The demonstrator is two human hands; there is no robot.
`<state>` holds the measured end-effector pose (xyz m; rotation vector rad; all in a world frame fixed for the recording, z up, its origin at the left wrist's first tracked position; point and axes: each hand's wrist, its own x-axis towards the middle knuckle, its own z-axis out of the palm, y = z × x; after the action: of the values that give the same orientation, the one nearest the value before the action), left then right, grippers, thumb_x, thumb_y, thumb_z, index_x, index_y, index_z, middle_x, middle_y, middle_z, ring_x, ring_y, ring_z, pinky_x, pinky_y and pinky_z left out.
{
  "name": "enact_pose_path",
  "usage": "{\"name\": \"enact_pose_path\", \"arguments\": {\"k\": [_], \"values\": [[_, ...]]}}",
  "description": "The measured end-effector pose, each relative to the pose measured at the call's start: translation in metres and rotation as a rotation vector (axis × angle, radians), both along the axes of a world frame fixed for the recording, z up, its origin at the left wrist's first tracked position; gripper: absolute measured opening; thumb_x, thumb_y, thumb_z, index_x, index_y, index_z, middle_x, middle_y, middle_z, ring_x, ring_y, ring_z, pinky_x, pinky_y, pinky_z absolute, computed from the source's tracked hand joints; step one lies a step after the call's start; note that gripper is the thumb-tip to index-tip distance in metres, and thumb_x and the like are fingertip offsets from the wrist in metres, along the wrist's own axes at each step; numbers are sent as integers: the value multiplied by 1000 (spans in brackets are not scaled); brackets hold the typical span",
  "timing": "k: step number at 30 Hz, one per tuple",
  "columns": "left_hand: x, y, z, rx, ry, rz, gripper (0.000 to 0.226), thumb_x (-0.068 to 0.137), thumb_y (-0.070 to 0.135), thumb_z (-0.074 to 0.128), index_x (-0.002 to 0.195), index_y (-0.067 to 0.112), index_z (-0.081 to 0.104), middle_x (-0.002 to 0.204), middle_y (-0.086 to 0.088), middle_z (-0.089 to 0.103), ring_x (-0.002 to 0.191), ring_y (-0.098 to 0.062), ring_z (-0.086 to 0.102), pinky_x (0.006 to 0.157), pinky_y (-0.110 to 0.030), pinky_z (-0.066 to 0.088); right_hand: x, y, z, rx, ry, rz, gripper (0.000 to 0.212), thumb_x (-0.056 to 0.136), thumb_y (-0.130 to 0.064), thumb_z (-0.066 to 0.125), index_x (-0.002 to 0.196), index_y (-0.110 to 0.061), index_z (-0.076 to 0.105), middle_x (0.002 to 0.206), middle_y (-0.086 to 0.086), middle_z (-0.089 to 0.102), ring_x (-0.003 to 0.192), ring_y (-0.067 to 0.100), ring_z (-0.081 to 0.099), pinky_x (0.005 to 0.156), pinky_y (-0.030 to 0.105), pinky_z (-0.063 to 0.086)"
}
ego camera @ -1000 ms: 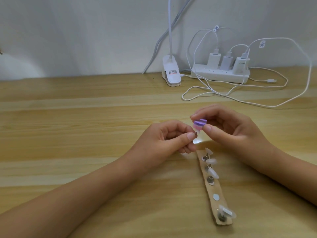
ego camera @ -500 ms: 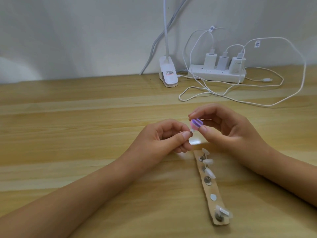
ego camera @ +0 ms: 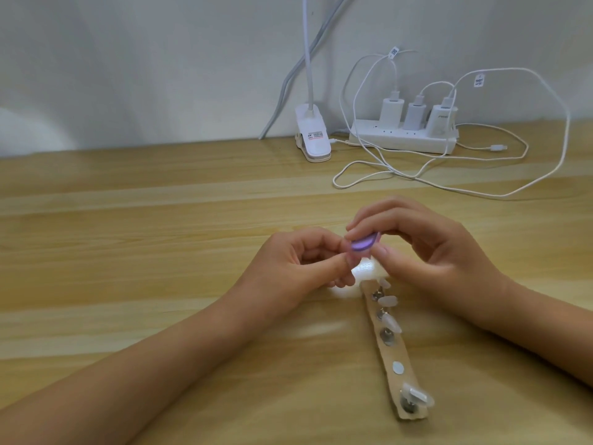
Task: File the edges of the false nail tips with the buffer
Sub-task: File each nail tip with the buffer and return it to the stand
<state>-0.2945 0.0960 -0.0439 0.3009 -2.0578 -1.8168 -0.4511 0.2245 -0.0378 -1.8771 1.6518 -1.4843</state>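
Filing is under way, I judge. The right hand (ego camera: pixel 426 248) pinches the small purple buffer (ego camera: pixel 460 244) between thumb and forefinger, its other fingers curled behind. The buffer's edge meets the fingertips of the left hand (ego camera: pixel 298 261) at about 9 o'clock from it. That left hand has thumb and forefinger closed tight together, most likely on one tip, though the tip itself is hidden between the pads and I cannot confirm it. Both hands hover just above the wooden worktop (ego camera: pixel 160 236). From under them a tan holder strip (ego camera: pixel 396 351) runs off toward 5 o'clock, lying flat. It carries more false nail tips (ego camera: pixel 393 322) on metal studs, with at least one bare stud (ego camera: pixel 386 336) midway. At 12 to 1 o'clock from the hands, well apart by the wall, sit a white lamp clip (ego camera: pixel 313 141) and a power strip (ego camera: pixel 404 139) with chargers and loose cables. The next move calls for short, light strokes along the tip's edge. The left fingers should turn the tip a little to offer fresh rim and hold it firmly, since so small a piece could slip or spring away.
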Motion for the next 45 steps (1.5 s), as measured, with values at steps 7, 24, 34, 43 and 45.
{"name": "enact_pose_path", "arguments": {"k": [7,24,34,43,45], "values": [[-1,-1,0,9,7,1,14,81,21,68,89,11,71,69,2,70,66,-6,64,65,-15,49,0,0,0,-20,-3,25,17,87,-8,61,102,-9,69,108,5,64,107,22,62,96,33,49],[-2,-1,0,29,56,-10,17,82,23,63,93,11,66,71,3,69,68,-8,64,68,-17,50,0,-3,-5,-110,120,-11,21,89,-13,63,109,-9,61,106,6,62,100,24,61,90,39,49],[-2,-2,-1,46,91,-7,8,85,19,63,85,11,61,71,0,71,67,-9,64,65,-16,49,-5,-5,-9,-93,-23,-33,24,89,-21,63,112,-14,61,106,4,65,103,23,63,96,37,50],[-2,-2,-1,55,91,16,13,82,23,65,87,11,63,71,-1,71,68,-10,65,67,-18,51,-3,-5,-6,-133,-15,-32,22,86,-17,68,106,-16,60,102,1,65,100,25,65,92,35,52],[-2,-2,-1,54,95,19,14,82,22,65,88,10,63,71,-1,71,69,-10,65,67,-18,50,-3,-6,-7,-109,-11,-31,22,86,-14,72,105,-14,59,100,0,64,97,24,65,88,36,54]]}}
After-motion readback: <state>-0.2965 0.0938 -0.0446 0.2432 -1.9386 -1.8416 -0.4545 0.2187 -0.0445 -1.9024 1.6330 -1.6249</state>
